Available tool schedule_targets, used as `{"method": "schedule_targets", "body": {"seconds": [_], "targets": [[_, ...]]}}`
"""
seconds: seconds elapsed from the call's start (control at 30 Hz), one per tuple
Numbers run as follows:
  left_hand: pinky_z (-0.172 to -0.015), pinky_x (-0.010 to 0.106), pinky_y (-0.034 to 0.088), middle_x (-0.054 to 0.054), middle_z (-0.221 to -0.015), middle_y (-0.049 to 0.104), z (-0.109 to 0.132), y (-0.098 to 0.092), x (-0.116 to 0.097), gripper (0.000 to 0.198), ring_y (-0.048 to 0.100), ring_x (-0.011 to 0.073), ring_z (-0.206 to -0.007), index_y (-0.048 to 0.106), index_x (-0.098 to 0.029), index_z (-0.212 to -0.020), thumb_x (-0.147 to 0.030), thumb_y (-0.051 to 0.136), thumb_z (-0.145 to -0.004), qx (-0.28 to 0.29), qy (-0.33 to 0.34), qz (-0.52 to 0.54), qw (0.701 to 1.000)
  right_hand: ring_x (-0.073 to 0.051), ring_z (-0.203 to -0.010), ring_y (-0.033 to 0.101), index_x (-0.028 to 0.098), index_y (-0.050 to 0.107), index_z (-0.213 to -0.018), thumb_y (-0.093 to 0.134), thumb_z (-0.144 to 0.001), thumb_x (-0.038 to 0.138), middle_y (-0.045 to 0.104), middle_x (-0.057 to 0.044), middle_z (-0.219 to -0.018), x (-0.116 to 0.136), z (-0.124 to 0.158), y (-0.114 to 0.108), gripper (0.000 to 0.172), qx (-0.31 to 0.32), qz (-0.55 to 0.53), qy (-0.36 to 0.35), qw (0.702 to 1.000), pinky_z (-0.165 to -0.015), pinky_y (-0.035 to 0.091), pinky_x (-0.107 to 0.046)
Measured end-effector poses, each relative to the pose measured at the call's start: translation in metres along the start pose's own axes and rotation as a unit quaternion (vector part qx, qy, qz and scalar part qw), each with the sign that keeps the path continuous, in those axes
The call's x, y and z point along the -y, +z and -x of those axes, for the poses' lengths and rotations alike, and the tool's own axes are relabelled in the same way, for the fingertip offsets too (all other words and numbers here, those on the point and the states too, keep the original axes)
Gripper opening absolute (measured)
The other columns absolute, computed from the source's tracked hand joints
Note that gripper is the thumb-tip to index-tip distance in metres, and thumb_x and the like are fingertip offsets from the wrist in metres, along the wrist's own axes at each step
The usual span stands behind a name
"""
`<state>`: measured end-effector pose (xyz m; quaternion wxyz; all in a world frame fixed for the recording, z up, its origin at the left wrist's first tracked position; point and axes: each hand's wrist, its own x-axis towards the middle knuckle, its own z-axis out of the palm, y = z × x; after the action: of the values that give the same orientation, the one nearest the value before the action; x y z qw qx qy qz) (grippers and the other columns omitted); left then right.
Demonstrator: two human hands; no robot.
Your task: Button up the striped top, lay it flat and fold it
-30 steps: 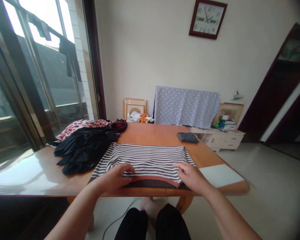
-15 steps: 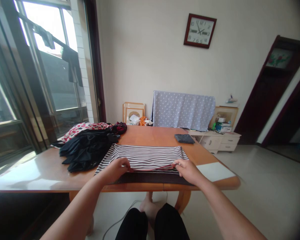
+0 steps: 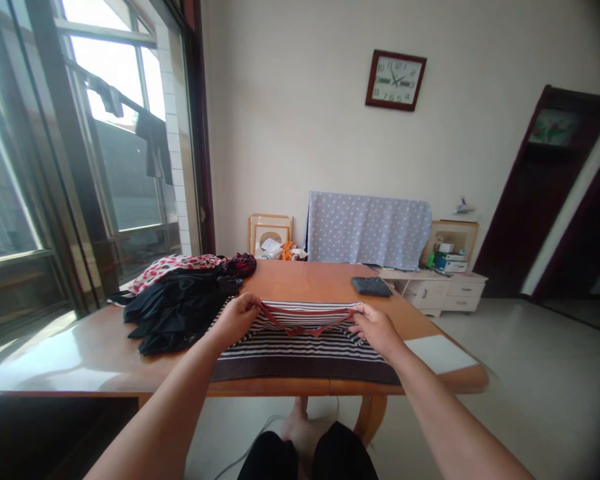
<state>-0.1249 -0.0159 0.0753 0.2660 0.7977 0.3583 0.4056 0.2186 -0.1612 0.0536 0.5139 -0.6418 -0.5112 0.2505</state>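
1. Big wooden table (image 3: 300, 280) takes up most of the view, with a window off to the left.
2. On its left there's a black clothes pile (image 3: 177, 310), sitting just beside the shirt.
3. The striped shirt (image 3: 300, 350) lies flat toward the near edge, long way running left to right, with its dark ribbed hem (image 3: 305, 370) closest to the person.
4. Left hand (image 3: 237, 320) and right hand (image 3: 375, 330) look pinched closed on the red trim (image 3: 305, 331), one at each end along the shirt's far side. The trim sags into a shallow V between them. Both hands sit about equally near the shirt, though the left one's closer to the pile.
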Motion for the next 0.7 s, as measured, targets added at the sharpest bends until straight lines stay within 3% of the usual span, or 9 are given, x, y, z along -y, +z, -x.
{"method": "schedule_targets", "body": {"seconds": [0.4, 0.6, 0.7], "targets": [[-0.085, 0.03, 0.051, 0.003, -0.087, 0.074, 0.029, 0.0, -0.011, 0.011, 0.068, 0.0188, -0.089, 0.065, -0.019, -0.081, -0.026, 0.06, -0.074, 0.178, -0.046, 0.14, 0.973, -0.012, -0.057, 0.062, 0.018, 0.065, -0.103, 0.05, -0.085, 0.034, 0.067, 0.0, -0.075, -0.012, 0.032, -0.004, 0.028, 0.035, 0.056, 0.008, 0.998, -0.055, 0.049, -0.022], [-0.068, 0.027, 0.05, 0.004, -0.078, 0.074, 0.04, -0.009, -0.009, 0.025, 0.067, 0.0186, -0.075, 0.069, -0.018, -0.086, -0.04, 0.067, -0.075, 0.303, -0.127, 0.082, 0.941, -0.012, -0.052, 0.054, 0.02, 0.069, -0.097, 0.051, -0.08, 0.025, 0.06, 0.003, -0.06, -0.015, 0.053, -0.016, 0.026, 0.143, 0.156, 0.039, 0.977, -0.048, 0.037, -0.019], [-0.064, 0.025, 0.047, 0.003, -0.077, 0.072, 0.04, -0.006, -0.007, 0.03, 0.064, 0.0169, -0.071, 0.069, -0.018, -0.084, -0.047, 0.064, -0.078, 0.29, -0.111, 0.037, 0.95, -0.012, -0.054, 0.053, 0.019, 0.071, -0.097, 0.054, -0.078, 0.024, 0.062, 0.003, -0.063, -0.013, 0.056, -0.022, 0.025, 0.165, 0.16, 0.028, 0.973, -0.052, 0.038, -0.02]]}}
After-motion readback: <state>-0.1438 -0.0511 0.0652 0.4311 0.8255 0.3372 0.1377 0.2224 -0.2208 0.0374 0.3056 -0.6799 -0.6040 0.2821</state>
